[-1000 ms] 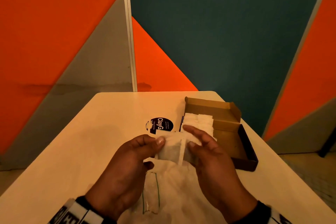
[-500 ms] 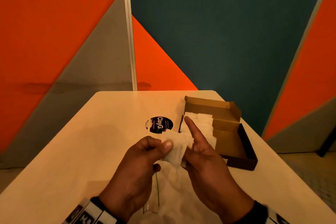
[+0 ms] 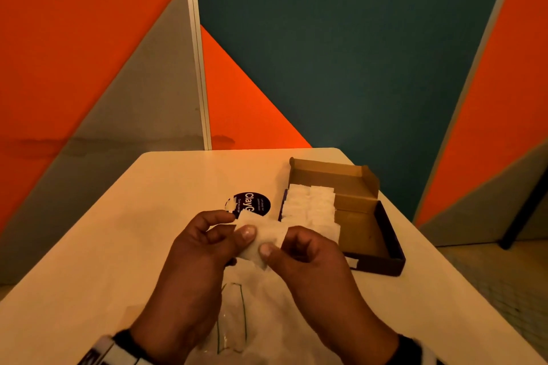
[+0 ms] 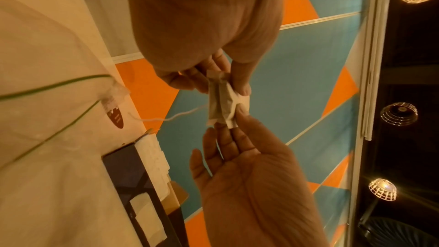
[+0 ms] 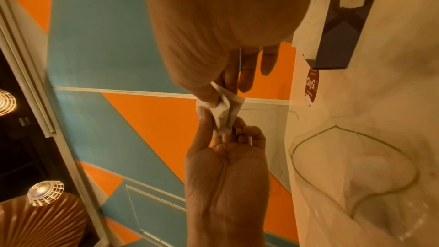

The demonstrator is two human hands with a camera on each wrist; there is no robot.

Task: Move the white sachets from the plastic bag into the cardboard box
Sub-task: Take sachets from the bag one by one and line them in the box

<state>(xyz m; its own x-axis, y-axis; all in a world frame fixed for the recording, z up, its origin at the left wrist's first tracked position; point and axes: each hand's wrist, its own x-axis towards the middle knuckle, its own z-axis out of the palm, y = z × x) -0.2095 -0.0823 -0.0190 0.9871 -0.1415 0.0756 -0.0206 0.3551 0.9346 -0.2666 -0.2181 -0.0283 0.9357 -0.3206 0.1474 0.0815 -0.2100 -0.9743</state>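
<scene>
I hold one white sachet (image 3: 262,238) above the table with both hands. My left hand (image 3: 240,224) pinches its left end between thumb and forefinger, and my right hand (image 3: 278,241) pinches its right end. Both wrist views show the sachet (image 4: 221,100) (image 5: 224,112) crumpled between the fingertips. The clear plastic bag (image 3: 267,320) with a green line lies flat under my wrists. To the right stands the open cardboard box (image 3: 391,234), its left half packed with white sachets (image 3: 311,207).
A round black sticker (image 3: 252,203) lies on the white table (image 3: 118,231) just beyond my left hand. The box's brown lid flap (image 3: 332,175) stands up at the back. Orange, grey and teal wall panels close off the table's far edge.
My right forefinger, straight half a second ago, has curled down onto the sachet. The sachet now stretches between both hands instead of lying mostly in the left.
</scene>
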